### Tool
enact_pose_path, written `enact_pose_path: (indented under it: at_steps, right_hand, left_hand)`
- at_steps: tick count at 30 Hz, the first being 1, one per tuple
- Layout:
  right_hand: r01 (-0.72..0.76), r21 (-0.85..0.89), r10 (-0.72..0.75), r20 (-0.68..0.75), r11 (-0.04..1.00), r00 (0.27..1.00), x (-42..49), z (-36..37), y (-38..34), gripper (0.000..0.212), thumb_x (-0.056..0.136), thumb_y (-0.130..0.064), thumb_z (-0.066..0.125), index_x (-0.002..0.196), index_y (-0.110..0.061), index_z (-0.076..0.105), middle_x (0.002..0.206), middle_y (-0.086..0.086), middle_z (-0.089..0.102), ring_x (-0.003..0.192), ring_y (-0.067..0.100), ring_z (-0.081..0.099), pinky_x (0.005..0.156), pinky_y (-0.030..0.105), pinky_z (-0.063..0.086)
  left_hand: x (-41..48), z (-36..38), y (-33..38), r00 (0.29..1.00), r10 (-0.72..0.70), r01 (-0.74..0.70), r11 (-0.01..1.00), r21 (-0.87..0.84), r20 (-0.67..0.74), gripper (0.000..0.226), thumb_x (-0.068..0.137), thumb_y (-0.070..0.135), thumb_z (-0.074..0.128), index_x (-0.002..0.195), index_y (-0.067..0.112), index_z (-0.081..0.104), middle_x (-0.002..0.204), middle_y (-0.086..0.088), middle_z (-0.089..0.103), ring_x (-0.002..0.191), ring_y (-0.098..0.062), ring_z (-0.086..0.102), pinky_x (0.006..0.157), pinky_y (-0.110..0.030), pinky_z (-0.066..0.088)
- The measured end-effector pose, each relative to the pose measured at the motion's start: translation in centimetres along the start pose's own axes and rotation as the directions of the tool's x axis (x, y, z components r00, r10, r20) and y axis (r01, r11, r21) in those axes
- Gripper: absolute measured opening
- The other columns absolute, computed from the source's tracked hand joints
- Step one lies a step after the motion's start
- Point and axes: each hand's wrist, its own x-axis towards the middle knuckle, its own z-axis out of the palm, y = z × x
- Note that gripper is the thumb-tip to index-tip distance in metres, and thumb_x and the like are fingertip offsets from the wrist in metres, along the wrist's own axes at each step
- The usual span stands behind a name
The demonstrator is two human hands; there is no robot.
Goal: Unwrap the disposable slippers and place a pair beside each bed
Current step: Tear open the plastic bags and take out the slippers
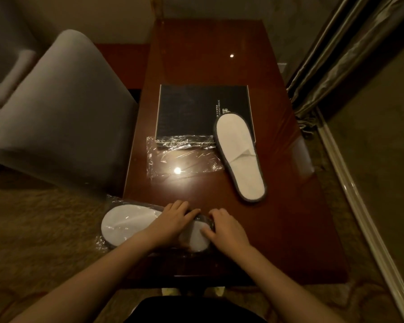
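Glossy reddish-brown wooden table beside a grey upholstered chair; left hand and right hand grip 1 clear-plastic-wrapped white slipper pack, covering its right part.

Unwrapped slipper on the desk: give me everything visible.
The slipper is white and cloth-like, with a dark grey edge, and is out of its wrap. It lies flat, upper side up, toe toward the person. Its heel end is on the black folder and the rest is on the desk. The empty wrapper meets its left edge.

Bare slipper on table, wrapper left, folder behind.
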Motion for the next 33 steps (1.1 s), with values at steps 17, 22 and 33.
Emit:
enact_pose_path:
  at_steps: [17,22,33]
  right_hand:
    - [0.119,0.491,0.208,-0.561,0.863,0.801,1.5,-6.6,-1.6,0.013,0.088,-0.005,0.052,0.089,-0.012,0.063,0.084,0.003,0.066,0.077,0.018,0.061,0.065,0.022,0.045]
    - [0.074,0.784,0.343,-0.352,0.616,0.871,1.7,-9.4,-0.4,0.013,0.092,-0.005,0.05,0.096,-0.009,0.062,0.098,0.021,0.067,0.072,0.02,0.063,0.075,0.039,0.056]
    - [0.211,0.487,0.06,-0.483,0.848,0.874,-1.3,-10.0,-1.1,0.008,0.083,-0.011,0.065,0.09,-0.014,0.068,0.085,0.002,0.07,0.07,0.003,0.061,0.064,0.009,0.048]
  left_hand:
    - [1.2,-7.1,-1.6,0.965,-0.13,0.024,0.911,-0.411,-0.23,0.078,0.067,0.048,0.076,0.133,0.021,0.044,0.127,-0.003,0.058,0.111,-0.02,0.054,0.091,-0.032,0.043]
    - [1.2,-9.2,-1.6,0.965,-0.129,-0.034,0.802,-0.596,-0.229,0.076,0.068,0.046,0.077,0.132,0.023,0.042,0.129,0.001,0.056,0.111,-0.014,0.053,0.094,-0.032,0.047]
    - [0.6,-10.1,-1.9,0.956,-0.143,-0.044,0.794,-0.606,-0.257,0.076,0.074,0.042,0.074,0.137,0.02,0.039,0.133,0.003,0.051,0.116,-0.01,0.048,0.092,-0.021,0.039]
